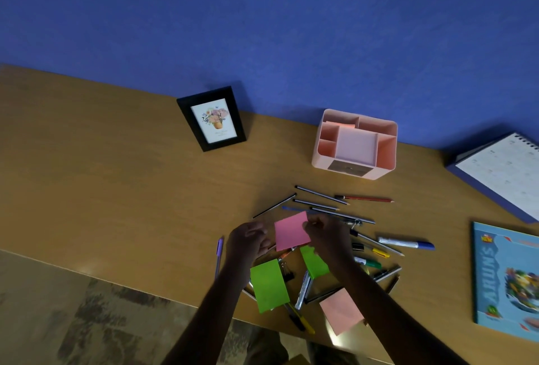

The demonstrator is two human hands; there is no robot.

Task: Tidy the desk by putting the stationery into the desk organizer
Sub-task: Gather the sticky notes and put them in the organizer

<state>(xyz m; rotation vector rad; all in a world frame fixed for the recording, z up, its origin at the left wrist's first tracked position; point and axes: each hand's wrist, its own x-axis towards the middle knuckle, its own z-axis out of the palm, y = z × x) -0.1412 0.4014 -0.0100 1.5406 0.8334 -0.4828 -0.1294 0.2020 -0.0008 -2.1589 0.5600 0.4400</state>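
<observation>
A pink desk organizer [354, 170] stands by the blue wall, with a pale pink note pad in one back compartment. In front of it lies a scatter of pencils [320, 194], pens and markers [405, 242]. My right hand [328, 238] pinches the right edge of a bright pink sticky note pad [291, 232] just above the desk. Left of that pad my left hand [248, 243] hovers with curled fingers; whether it touches the pad I cannot tell. Two green pads [268, 284] [313, 262] and a pale pink pad [341, 310] lie near the front edge.
A black picture frame [211, 118] leans against the wall at the left. A spiral calendar [501, 172] and a blue book [507, 280] lie at the right. A purple pen [218, 255] lies apart at the left. The desk's front edge runs diagonally below my arms.
</observation>
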